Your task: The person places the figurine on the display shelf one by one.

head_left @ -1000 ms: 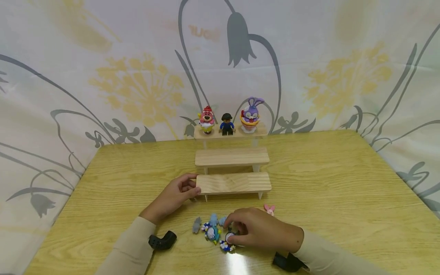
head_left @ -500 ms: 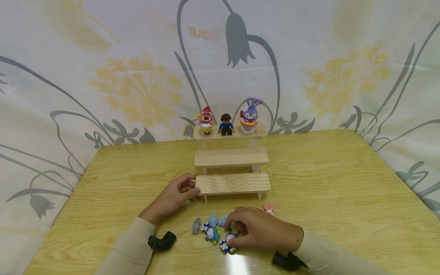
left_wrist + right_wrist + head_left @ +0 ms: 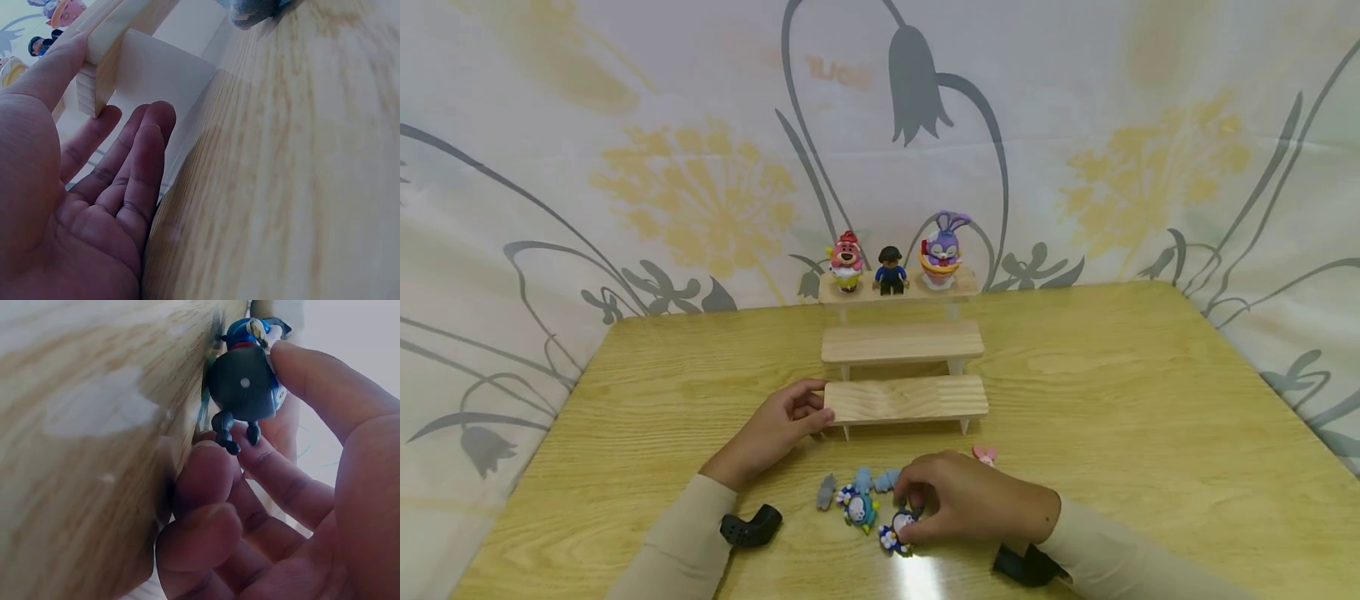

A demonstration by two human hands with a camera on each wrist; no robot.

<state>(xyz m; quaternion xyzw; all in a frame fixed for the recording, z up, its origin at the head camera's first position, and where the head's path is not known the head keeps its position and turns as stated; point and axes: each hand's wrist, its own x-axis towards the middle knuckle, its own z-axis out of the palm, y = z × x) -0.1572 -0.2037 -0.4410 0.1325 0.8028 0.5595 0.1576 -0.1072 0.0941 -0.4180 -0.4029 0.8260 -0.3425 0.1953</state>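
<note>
**Bright from the head, dim from the wrists**

In the head view the light is soft and even, with one white glare on the table [image 3: 1097,400] near the bottom edge. Both wrist views are darker and bluish, the fingers [image 3: 146,159] in shade. The right one is washed out at upper right.

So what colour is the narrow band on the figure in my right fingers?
The figure has a red narrow band, best seen in the right wrist view.

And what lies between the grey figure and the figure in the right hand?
A teal and white figure lies between them; the head view shows this.
</note>
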